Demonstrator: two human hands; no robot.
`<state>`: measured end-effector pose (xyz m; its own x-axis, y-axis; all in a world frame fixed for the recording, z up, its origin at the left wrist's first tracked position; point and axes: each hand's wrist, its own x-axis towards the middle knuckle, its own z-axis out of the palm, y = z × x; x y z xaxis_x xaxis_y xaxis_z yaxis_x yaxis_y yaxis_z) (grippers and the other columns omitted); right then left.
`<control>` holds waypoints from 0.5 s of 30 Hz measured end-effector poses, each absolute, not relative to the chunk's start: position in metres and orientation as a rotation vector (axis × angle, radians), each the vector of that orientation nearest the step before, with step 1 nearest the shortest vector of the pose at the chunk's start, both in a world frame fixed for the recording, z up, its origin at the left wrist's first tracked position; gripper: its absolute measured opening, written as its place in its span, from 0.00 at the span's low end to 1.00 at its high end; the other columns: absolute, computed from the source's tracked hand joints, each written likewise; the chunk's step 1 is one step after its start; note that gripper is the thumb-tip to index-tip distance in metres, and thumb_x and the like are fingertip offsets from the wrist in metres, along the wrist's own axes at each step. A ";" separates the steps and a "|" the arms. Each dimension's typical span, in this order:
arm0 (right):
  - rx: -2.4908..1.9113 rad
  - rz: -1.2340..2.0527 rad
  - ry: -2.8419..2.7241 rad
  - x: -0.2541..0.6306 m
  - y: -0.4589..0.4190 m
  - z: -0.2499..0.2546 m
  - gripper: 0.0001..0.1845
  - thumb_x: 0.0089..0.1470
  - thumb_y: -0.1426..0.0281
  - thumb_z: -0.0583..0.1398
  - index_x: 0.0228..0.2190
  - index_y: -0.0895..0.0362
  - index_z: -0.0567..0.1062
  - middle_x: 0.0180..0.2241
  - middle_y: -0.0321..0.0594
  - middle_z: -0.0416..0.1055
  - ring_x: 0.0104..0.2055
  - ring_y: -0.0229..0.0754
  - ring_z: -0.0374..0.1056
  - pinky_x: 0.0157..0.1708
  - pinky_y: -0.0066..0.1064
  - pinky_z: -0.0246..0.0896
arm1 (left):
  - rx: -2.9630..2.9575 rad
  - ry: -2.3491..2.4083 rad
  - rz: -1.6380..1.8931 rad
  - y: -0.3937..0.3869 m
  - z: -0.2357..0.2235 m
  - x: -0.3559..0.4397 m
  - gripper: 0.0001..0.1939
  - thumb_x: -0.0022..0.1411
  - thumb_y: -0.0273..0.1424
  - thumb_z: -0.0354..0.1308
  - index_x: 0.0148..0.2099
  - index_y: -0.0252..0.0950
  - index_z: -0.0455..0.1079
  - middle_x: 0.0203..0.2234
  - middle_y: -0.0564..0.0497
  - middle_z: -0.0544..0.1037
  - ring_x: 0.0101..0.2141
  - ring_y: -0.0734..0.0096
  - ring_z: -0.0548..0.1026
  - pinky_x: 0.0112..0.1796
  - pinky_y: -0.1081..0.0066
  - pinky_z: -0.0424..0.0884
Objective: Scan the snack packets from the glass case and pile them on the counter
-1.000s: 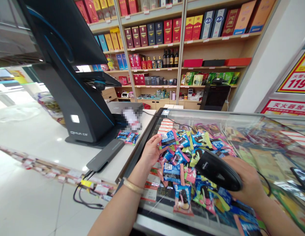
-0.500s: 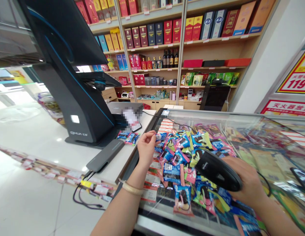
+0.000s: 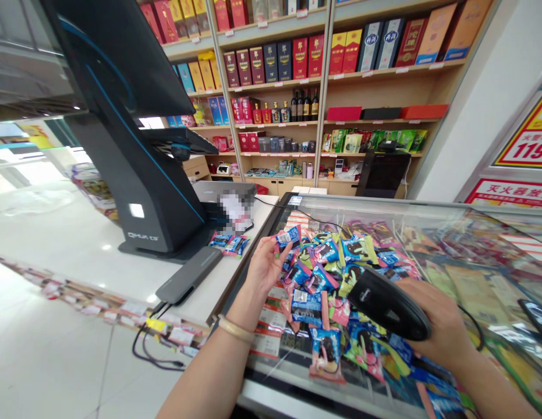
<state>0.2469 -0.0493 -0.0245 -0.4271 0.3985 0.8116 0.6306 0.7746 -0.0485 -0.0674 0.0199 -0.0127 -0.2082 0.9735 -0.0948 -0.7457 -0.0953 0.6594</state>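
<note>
Head view: blue packet (image 3: 289, 237) in left grip (image 3: 266, 266)

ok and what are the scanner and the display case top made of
Scanner: likely smooth black plastic, going by its soft sheen and moulded shape. Display case top: clear, glossy glass by the look, since it reflects light and shows goods beneath, though acrylic is possible.

Scanner (image 3: 389, 305) in right hand (image 3: 443, 320): smooth black plastic.
Packet (image 3: 289, 237) in left hand (image 3: 265, 266): crinkled, glossy film.
Case top (image 3: 292, 368) beneath both hands: clear, reflective glass.
Counter (image 3: 78, 256) left of left hand: glossy white.
</note>
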 end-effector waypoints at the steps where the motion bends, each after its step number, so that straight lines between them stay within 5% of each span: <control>1: -0.767 -0.326 -2.071 0.246 -0.050 -0.024 0.13 0.56 0.69 0.57 0.43 0.53 0.75 0.33 0.43 0.78 0.33 0.48 0.77 0.34 0.36 0.72 | 0.421 0.672 1.657 0.019 -0.012 -0.066 0.11 0.56 0.20 0.65 0.30 0.37 0.66 0.31 0.56 0.81 0.40 0.74 0.81 0.56 0.57 0.77; 15: -0.739 -0.299 -2.041 0.242 -0.052 -0.017 0.12 0.56 0.68 0.59 0.42 0.54 0.77 0.32 0.44 0.79 0.33 0.48 0.78 0.33 0.37 0.74 | 0.589 0.572 1.498 0.009 -0.020 -0.048 0.14 0.55 0.27 0.70 0.34 0.38 0.65 0.35 0.57 0.81 0.43 0.68 0.81 0.56 0.50 0.76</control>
<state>0.2423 -0.0516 -0.0174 -0.4016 0.3857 0.8306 0.6078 0.7907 -0.0733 -0.0479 0.0091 -0.0198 -0.0015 0.9999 0.0122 -0.7372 -0.0093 0.6756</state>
